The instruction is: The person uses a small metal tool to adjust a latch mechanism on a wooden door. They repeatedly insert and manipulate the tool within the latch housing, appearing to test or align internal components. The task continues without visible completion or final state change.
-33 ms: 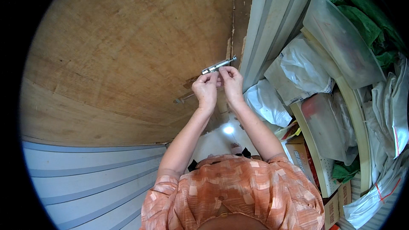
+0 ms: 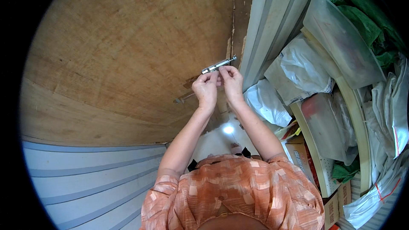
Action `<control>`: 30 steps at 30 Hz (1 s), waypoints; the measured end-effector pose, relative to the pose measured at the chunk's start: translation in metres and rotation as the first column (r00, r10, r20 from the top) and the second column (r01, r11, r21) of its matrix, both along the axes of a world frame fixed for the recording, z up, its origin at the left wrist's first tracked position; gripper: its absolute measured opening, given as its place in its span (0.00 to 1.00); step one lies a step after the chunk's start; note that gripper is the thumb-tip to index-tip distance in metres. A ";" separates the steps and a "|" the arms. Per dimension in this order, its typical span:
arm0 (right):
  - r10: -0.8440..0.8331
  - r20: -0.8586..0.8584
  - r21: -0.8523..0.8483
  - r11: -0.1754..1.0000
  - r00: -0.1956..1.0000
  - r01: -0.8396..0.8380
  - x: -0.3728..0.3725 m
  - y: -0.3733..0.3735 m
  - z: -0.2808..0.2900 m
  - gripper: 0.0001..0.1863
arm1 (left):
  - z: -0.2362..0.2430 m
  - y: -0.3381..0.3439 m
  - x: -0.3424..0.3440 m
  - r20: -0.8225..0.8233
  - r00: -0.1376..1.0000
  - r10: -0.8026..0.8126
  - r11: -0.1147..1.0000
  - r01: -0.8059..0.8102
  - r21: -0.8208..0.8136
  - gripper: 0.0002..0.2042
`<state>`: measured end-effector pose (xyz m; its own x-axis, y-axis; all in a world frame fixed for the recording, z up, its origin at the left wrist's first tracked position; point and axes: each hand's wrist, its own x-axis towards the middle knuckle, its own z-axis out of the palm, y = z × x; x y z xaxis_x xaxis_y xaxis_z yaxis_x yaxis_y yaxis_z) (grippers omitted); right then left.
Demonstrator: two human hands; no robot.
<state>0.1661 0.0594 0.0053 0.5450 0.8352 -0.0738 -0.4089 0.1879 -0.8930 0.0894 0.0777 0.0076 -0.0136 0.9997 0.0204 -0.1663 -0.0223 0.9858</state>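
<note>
One slim, silvery metal bolt (image 2: 217, 65) shows in the head view, just above the centre of the frame, shiny and long, tilted with its right end higher and a small knob at that end. Counted, there are two hands, one brown wooden panel (image 2: 128, 47) filling the upper left, and two translucent bins (image 2: 345, 42) at the right. The left hand (image 2: 205, 88) and the right hand (image 2: 232, 84) nearly meet, fingertips pinched together on the bolt's lower edge; the fingers' undersides are hidden.
</note>
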 end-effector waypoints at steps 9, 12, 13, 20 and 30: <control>-0.041 0.051 0.041 0.998 0.998 0.039 0.001 0.000 -0.016 0.06 | 0.004 -0.004 0.001 -0.033 0.999 -0.012 1.000 0.012 0.002 0.06; -0.030 0.022 0.007 1.000 0.999 0.030 0.002 -0.003 -0.016 0.06 | 0.007 -0.008 0.001 -0.008 1.000 -0.016 1.000 0.016 -0.006 0.07; -0.032 0.020 0.009 0.999 0.999 0.032 0.003 -0.004 -0.015 0.06 | 0.008 -0.009 0.001 -0.002 1.000 -0.013 1.000 0.013 -0.016 0.07; -0.038 0.030 -0.002 0.999 0.999 0.038 0.015 -0.005 -0.029 0.06 | 0.005 -0.009 0.000 -0.028 1.000 -0.008 1.000 0.008 -0.008 0.08; -0.035 0.076 -0.037 0.999 0.996 0.038 0.020 -0.009 -0.030 0.07 | -0.008 -0.004 -0.005 -0.015 1.000 -0.015 1.000 0.015 0.006 0.08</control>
